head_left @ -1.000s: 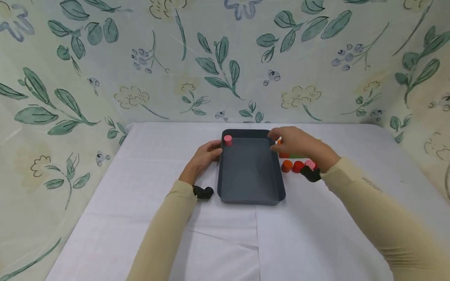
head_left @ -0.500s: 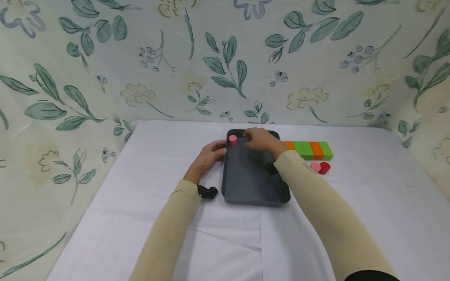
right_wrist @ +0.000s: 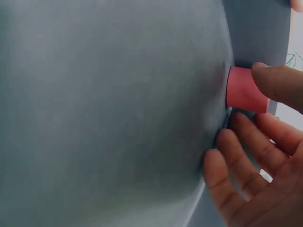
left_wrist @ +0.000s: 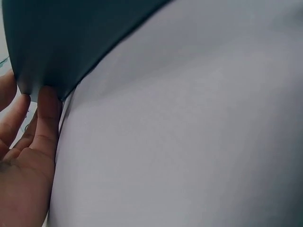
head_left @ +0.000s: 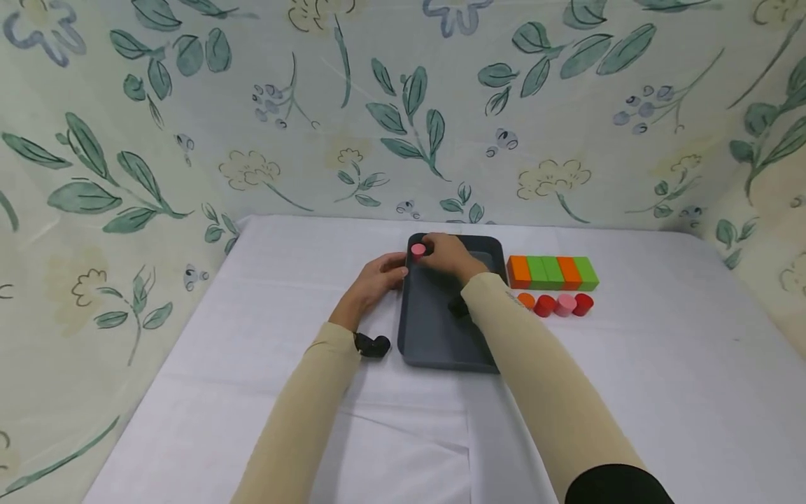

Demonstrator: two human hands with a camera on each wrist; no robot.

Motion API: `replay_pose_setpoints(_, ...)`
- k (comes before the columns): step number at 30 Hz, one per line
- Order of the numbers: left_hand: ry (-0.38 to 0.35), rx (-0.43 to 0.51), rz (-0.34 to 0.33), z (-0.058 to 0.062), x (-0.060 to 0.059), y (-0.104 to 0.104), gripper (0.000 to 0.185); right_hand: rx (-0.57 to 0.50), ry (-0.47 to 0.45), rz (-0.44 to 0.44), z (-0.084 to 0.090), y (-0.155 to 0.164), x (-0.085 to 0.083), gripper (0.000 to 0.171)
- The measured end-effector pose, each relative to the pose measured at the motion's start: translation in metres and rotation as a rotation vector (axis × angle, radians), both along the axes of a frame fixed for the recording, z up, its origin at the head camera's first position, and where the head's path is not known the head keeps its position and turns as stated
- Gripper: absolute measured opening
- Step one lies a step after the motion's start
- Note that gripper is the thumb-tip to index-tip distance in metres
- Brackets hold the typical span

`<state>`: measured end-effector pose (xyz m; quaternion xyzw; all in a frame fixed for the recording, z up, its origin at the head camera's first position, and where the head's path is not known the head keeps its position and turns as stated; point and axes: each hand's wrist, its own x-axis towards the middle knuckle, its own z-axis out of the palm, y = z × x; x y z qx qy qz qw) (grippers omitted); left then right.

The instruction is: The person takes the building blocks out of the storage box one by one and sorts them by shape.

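A dark grey rectangular tray [head_left: 409,336] stands on the white-covered table. At its far left corner is a pink cylinder block [head_left: 418,250], upright on the tray floor. My right hand [head_left: 448,254] reaches over the tray to this block. In the right wrist view, the thumb [right_wrist: 279,85] lies on the pink cylinder block [right_wrist: 244,92] and the index finger touches its other side; the remaining fingers are bent beside it. My left hand [head_left: 380,276] rests against the outside of the tray's left wall, its fingertips touching the wall in the left wrist view.
Right of the tray lies a row of orange and green rectangular blocks [head_left: 553,273]. In front of it stands a row of cylinders, with a red one [head_left: 545,306] and a pink one [head_left: 565,304] among them. A floral cloth [head_left: 315,140] hangs behind the table.
My right hand has moved left from the tray's right rim, across the tray, to the pink cylinder block. My left hand stays at the left wall. The view has shifted slightly.
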<state>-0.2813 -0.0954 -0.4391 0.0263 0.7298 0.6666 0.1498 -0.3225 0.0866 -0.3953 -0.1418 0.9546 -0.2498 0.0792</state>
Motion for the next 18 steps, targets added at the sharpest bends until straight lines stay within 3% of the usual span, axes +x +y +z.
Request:
replay_pose_setpoints(11,0.030,0.007,-0.025,0.0031,0.0012,0.0021,0.046,-0.078,-0.004,-0.052,-0.0087,-0.0054,-0.0058,0.042)
replay_pose_setpoints(18,0.018,-0.001,-0.021,-0.0005,-0.0006,-0.0010,0.046,-0.021,0.036,0.020,0.0007,-0.0048,0.0001,0.041)
